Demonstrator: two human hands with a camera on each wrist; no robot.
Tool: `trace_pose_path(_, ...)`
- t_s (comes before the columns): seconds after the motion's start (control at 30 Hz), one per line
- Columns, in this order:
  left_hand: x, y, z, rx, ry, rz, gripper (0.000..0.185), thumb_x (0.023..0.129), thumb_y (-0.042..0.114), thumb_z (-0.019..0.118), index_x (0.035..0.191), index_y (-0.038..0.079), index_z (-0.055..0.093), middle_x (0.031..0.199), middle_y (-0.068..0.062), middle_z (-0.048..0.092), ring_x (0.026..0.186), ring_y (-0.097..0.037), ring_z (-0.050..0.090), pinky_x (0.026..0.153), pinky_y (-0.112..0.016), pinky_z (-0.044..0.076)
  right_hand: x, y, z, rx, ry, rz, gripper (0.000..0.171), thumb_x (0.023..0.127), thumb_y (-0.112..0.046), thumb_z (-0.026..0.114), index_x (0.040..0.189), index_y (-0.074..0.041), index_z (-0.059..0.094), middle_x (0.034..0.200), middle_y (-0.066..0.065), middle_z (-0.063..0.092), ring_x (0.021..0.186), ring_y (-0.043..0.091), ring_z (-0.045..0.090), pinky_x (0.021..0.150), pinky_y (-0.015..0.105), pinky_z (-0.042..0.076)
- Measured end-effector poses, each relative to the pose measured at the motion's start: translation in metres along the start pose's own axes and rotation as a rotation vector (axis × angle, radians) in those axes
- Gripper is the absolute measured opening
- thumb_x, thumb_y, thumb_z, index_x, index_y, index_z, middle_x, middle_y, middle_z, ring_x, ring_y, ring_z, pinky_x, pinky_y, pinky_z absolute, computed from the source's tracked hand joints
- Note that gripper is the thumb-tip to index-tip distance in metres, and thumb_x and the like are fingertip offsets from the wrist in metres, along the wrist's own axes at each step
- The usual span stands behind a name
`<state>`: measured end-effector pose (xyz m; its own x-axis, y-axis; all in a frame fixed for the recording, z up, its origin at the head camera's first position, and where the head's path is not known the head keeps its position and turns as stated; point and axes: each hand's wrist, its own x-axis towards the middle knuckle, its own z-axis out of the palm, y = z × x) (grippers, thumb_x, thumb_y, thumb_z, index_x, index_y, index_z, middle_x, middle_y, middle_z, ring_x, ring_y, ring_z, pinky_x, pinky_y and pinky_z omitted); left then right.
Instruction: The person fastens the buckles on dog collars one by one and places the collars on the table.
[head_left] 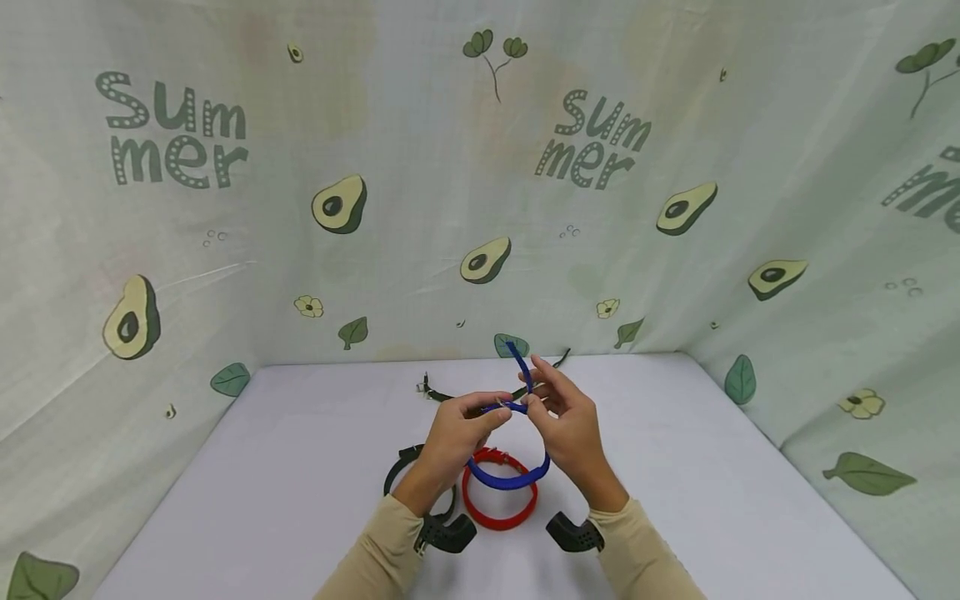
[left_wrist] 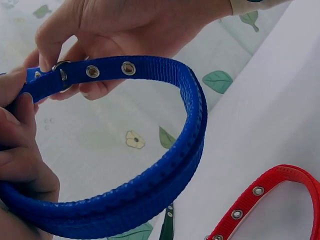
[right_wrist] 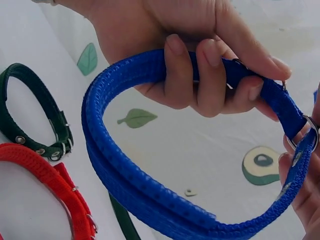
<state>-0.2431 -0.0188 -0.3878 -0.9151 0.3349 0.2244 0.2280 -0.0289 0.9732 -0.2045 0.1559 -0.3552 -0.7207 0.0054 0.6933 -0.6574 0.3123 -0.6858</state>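
Observation:
A blue collar is bent into a loop between my two hands, above the table. My left hand holds it near the metal buckle, with the fingers curled round the band in the right wrist view. Opposite, my right hand pinches the strap close to a metal ring. The free strap end stands up beside the right fingers. Metal eyelets dot the strap in the left wrist view.
Below the hands a red collar lies on the white table, looped. A dark green collar, partly hidden by the left forearm, lies left of it. Behind the hands stretches another dark strap. A printed cloth surrounds the table.

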Motion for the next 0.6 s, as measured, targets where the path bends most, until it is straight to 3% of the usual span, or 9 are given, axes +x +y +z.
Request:
trace_pose_path(0.33, -0.0005, -0.0012, 0.0005, 0.070, 0.022, 0.050, 0.035, 0.093, 0.033, 0.074, 0.121, 0.011, 0.073, 0.110, -0.009, 0.067, 0.098, -0.025, 0.061, 0.086, -0.034, 0.054, 0.0017, 0.0059, -0.0052, 0.030, 0.006, -0.002, 0.053, 0.088, 0.018, 0.060, 0.139, 0.004, 0.055, 0.104, 0.024, 0.063, 0.092, 0.020, 0.069, 0.074, 0.026, 0.058)
trace_pose_path(0.6, -0.0010, -0.0004, -0.0002, 0.079, 0.013, 0.118, 0.042, 0.093, 0.035, 0.073, 0.124, 0.007, 0.070, 0.119, -0.004, 0.069, 0.108, -0.028, 0.063, 0.092, -0.032, 0.053, 0.0031, 0.0090, -0.0071, 0.152, 0.007, -0.011, 0.047, 0.087, 0.023, 0.056, 0.130, 0.005, 0.062, 0.100, 0.026, 0.058, 0.088, 0.041, 0.067, 0.069, 0.032, 0.059)
